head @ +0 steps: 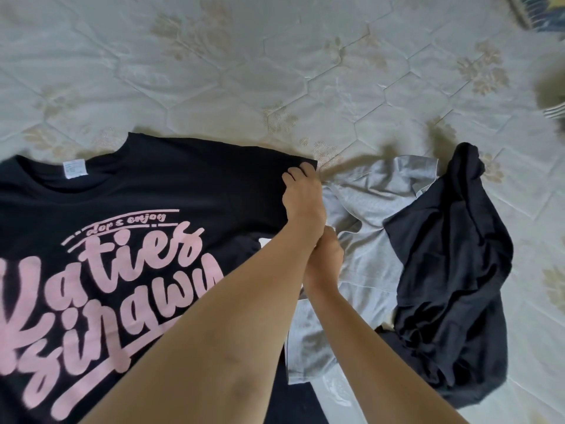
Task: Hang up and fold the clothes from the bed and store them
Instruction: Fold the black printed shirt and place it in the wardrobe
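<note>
A black T-shirt (128,191) with pink lettering lies flat, front up, on the bed, collar toward the far side. My left hand (302,194) grips its right shoulder edge, fingers curled over the fabric. My right hand (325,258) sits just below, partly hidden under my left wrist, with its fingers curled at the shirt's sleeve edge. A grey garment (367,206) lies crumpled to the right, under my right hand. A dark navy garment (452,270) is heaped on the grey one's right side.
The pale quilted bedspread (275,71) with a beige flower pattern stretches across the far side and right. A dark patterned item (541,13) shows blurred at the top right corner. A striped edge (555,111) peeks in at the right.
</note>
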Motion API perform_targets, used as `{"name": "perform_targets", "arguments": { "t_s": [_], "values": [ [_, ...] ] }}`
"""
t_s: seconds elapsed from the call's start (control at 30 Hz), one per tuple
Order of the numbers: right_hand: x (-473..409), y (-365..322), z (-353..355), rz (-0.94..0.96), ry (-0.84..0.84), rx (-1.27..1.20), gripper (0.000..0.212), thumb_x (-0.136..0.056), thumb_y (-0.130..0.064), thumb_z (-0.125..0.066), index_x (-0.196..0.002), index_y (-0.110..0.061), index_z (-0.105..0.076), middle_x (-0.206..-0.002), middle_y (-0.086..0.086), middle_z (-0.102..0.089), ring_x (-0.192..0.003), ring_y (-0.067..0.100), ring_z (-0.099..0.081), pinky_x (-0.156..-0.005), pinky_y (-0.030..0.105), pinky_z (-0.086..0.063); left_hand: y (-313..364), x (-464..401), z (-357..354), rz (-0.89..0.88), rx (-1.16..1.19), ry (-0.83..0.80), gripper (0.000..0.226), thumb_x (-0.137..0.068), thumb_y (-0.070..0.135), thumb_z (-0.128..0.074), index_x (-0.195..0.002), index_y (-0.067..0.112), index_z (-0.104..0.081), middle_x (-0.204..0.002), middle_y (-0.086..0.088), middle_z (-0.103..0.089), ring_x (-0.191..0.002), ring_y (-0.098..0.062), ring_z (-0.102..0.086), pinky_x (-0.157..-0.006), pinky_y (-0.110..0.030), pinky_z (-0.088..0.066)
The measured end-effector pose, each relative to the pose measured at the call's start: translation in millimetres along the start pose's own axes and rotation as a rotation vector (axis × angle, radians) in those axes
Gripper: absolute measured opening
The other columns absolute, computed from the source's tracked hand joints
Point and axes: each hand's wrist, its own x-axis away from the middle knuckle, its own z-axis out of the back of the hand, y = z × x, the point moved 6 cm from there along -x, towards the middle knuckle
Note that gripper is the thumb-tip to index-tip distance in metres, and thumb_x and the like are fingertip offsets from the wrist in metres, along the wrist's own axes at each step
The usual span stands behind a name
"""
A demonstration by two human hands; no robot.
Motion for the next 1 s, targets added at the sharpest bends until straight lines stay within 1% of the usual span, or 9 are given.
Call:
{"name": "perform_targets", "arguments": {
  "t_s": [0.13, 0.2, 0.27, 0.37, 0.47, 0.6, 0.83, 0.93, 1.0],
  "values": [
    [7, -13, 5, 0.112, 0.089, -0.033, 0.008, -0.093, -0.013, -0.057, -0.086, -0.014, -0.061, -0.093, -0.011, -0.056, -0.083, 0.011, -0.057, -0.060, 0.005, -0.035, -24, -14, 15, 0.095, 0.209, 0.012, 0.034, -0.092, 0.003, -0.057, -0.124, 0.001, -0.048, -0.118, -0.014, -0.057, -0.106, -0.030, -0.058, -0.076, -0.031, -0.045],
    [8, -22, 6, 0.181, 0.130, -0.034, 0.009, -0.093, -0.017, -0.061, -0.085, -0.013, -0.060, -0.098, -0.009, -0.060, -0.087, 0.011, -0.058, -0.064, 0.003, -0.034, -56, -18, 17, 0.343, 0.629, -0.046, 0.005, -0.088, 0.004, -0.058, -0.092, 0.007, -0.060, -0.089, -0.009, -0.061, -0.083, -0.027, -0.059, -0.063, -0.030, -0.041],
    [9, -33, 6, 0.259, 0.175, -0.039, 0.010, -0.093, -0.018, -0.062, -0.088, -0.010, -0.063, -0.107, -0.005, -0.064, -0.091, 0.010, -0.059, -0.066, 0.005, -0.033, -83, -16, 11, 0.576, 1.145, -0.097, 0.016, -0.084, 0.004, -0.060, -0.070, 0.010, -0.055, -0.067, -0.006, -0.052, -0.070, -0.025, -0.051, -0.056, -0.029, -0.040],
    [16, -56, -3, 0.399, 0.218, -0.012, 0.011, -0.092, -0.017, -0.062, -0.096, -0.007, -0.065, -0.104, -0.001, -0.063, -0.082, 0.003, -0.051, -0.060, 0.007, -0.034, -107, -5, 28, 0.733, 1.802, -0.190, 0.007, -0.087, 0.000, -0.061, -0.082, 0.005, -0.060, -0.073, -0.008, -0.058, -0.072, -0.021, -0.057, -0.073, -0.028, -0.054],
    [29, -86, -18, 0.605, 0.235, 0.016, 0.013, -0.090, -0.017, -0.057, -0.096, -0.008, -0.063, -0.096, 0.001, -0.062, -0.083, 0.011, -0.051, -0.064, 0.014, -0.034, -141, 0, 53, 0.646, 2.095, -0.214, 0.008, -0.090, 0.002, -0.057, -0.095, 0.002, -0.064, -0.088, -0.011, -0.067, -0.090, -0.024, -0.065, -0.097, -0.034, -0.052],
    [53, -114, -51, 0.864, 0.233, 0.150, 0.018, -0.087, -0.019, -0.052, -0.092, -0.008, -0.065, -0.089, 0.004, -0.064, -0.080, 0.020, -0.056, -0.065, 0.028, -0.046, -200, 17, 67, 0.608, 2.094, -0.175, 0.020, -0.092, 0.007, -0.052, -0.107, 0.003, -0.064, -0.100, -0.011, -0.069, -0.095, -0.023, -0.067, -0.085, -0.032, -0.055],
    [90, -110, -112, 1.081, 0.049, 0.327, 0.015, -0.086, -0.017, -0.056, -0.092, -0.011, -0.068, -0.084, 0.003, -0.063, -0.074, 0.021, -0.058, -0.066, 0.031, -0.048, -259, 42, 61, 0.602, 1.817, -0.218, 0.019, -0.092, 0.028, -0.059, -0.100, 0.013, -0.067, -0.090, 0.000, -0.071, -0.091, -0.019, -0.067, -0.088, -0.035, -0.054],
    [95, -95, -131, 1.130, -0.035, 0.441, 0.011, -0.079, -0.009, -0.073, -0.090, -0.011, -0.071, -0.083, 0.004, -0.063, -0.071, 0.022, -0.059, -0.061, 0.033, -0.052, -267, 39, 54, 0.672, 1.538, -0.194, 0.055, -0.076, 0.042, -0.079, -0.122, 0.016, -0.062, -0.111, 0.000, -0.071, -0.104, -0.019, -0.067, -0.091, -0.035, -0.053],
    [97, -87, -136, 1.141, -0.071, 0.495, 0.019, -0.074, -0.006, -0.080, -0.091, -0.012, -0.071, -0.083, 0.004, -0.063, -0.070, 0.021, -0.059, -0.059, 0.032, -0.051, -273, 36, 53, 0.647, 1.272, -0.087, 0.065, -0.071, 0.037, -0.083, -0.126, 0.014, -0.057, -0.118, -0.003, -0.067, -0.107, -0.021, -0.064, -0.094, -0.038, -0.053]
  ]
}}
